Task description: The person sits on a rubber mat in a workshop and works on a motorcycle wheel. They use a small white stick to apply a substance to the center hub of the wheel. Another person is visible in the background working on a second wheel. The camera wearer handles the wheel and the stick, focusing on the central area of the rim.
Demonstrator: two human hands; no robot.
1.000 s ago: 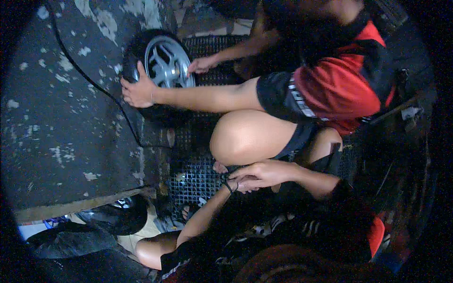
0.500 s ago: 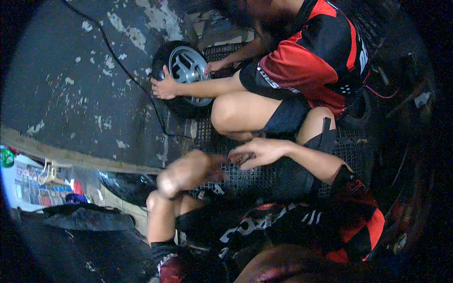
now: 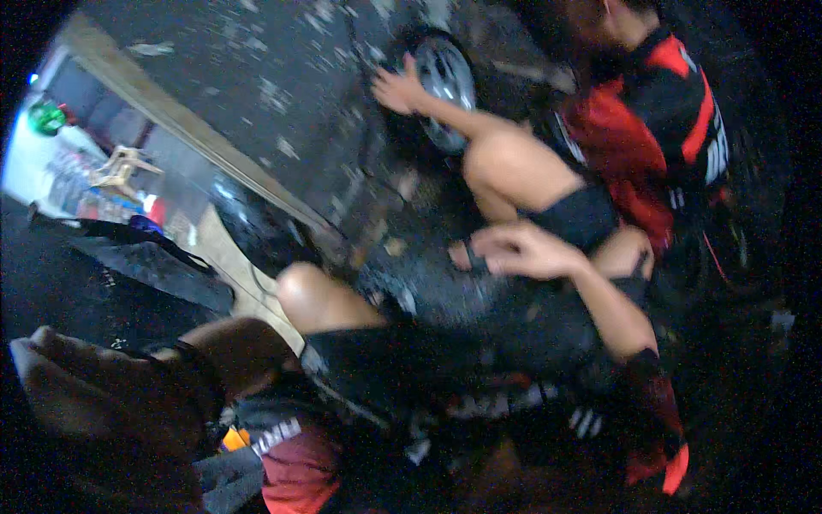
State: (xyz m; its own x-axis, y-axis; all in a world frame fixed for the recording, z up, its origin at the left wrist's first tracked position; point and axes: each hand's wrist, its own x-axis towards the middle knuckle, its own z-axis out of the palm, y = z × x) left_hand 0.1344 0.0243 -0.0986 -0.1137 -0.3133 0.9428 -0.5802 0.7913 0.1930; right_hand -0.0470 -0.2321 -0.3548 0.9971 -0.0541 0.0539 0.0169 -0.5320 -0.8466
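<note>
My right hand (image 3: 531, 252) hovers over the dark floor in front of my lap. Its fingers are loosely bent and apart, with nothing visible in them. My left hand (image 3: 77, 394) is raised at the lower left, dark and very close to the camera. Its fingers are too dim and blurred to read. Beyond my right hand stands a motorcycle wheel (image 3: 461, 77) with a black tyre and grey spokes. A co-worker's hand (image 3: 399, 90) is spread at the tyre's left side; their other hand does not show.
A co-worker in a red and black shirt (image 3: 621, 128) squats at the right, knees toward me. A pale ledge (image 3: 163, 103) runs along the left. Past it stand a cream plastic stool (image 3: 124, 169), bottles, and a green round object (image 3: 47, 118).
My view has swung, and the wheel sits further right and higher. My left hand has left the space before my lap and come up close at lower left. My right hand's fingers are more bent.
</note>
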